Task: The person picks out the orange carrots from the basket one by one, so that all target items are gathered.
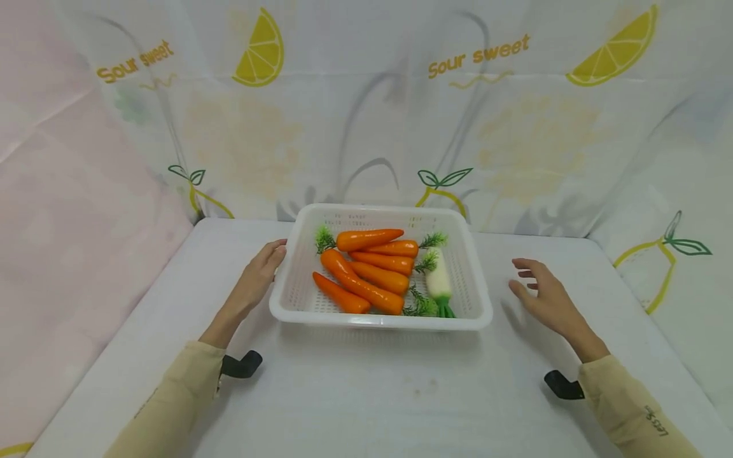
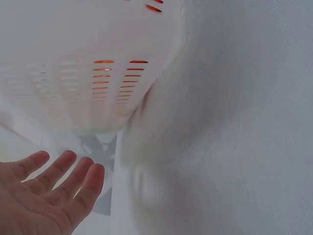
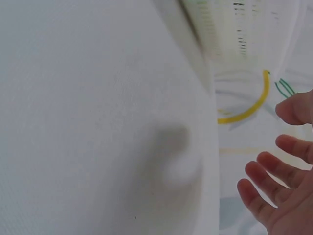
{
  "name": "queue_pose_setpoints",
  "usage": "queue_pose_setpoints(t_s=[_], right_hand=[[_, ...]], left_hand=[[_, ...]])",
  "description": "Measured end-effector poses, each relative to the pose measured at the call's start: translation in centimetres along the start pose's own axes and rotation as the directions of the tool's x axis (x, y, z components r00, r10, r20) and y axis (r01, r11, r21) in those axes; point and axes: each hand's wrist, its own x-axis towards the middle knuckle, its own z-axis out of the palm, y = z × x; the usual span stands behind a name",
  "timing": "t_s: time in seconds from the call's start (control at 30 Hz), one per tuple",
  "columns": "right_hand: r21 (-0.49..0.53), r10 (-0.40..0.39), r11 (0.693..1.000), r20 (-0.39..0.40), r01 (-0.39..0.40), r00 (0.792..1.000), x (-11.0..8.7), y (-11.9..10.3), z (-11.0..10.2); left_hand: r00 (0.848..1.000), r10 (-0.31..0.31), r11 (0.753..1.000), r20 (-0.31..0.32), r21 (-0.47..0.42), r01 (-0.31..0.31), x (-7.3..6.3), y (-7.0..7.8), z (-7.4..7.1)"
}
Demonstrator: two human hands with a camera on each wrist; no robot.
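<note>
A white plastic basket (image 1: pixel 378 322) with slotted walls stands on the table. Several orange carrots (image 1: pixel 375 277) with green tops lie inside it, beside a white radish (image 1: pixel 438 275) along the right side. My left hand (image 1: pixel 256 278) is at the basket's left wall; in the left wrist view its fingers (image 2: pixel 90 188) are extended and spread, holding nothing. Whether they touch the wall is hard to tell. Off to the right of the basket, my right hand (image 1: pixel 546 302) hovers above the table with loosely bent fingers and nothing in it.
A white cloth covers the table (image 1: pixel 366 394). Behind it hangs a curtain (image 1: pixel 343 127) printed with lemons and lettering; pinkish fabric (image 1: pixel 74 222) hangs at the left. A black wrist-camera mount (image 1: pixel 242 364) juts from the left sleeve, another black mount (image 1: pixel 563 385) from the right.
</note>
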Motion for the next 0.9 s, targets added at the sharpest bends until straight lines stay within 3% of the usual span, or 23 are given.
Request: queue_pose_setpoints(t_s=[0.27,0.6,0.9], right_hand=[[0.141,0.073,0.987,0.027,-0.077,0.997,0.3,-1.4,-0.3],[0.206,0.046,0.978,0.010,-0.047,0.999,1.2,-2.9,-0.6],[0.251,-0.023,0.968,-0.030,0.030,0.999,2.9,-4.9,-0.6]], left_hand=[[0.998,-0.048,0.995,0.042,-0.083,0.052,-0.1,-0.3,0.7],[0.997,-0.055,0.977,0.062,-0.202,0.067,-0.1,-0.3,1.1],[0.996,-0.059,0.957,0.066,-0.279,0.075,-0.2,-0.5,1.4]])
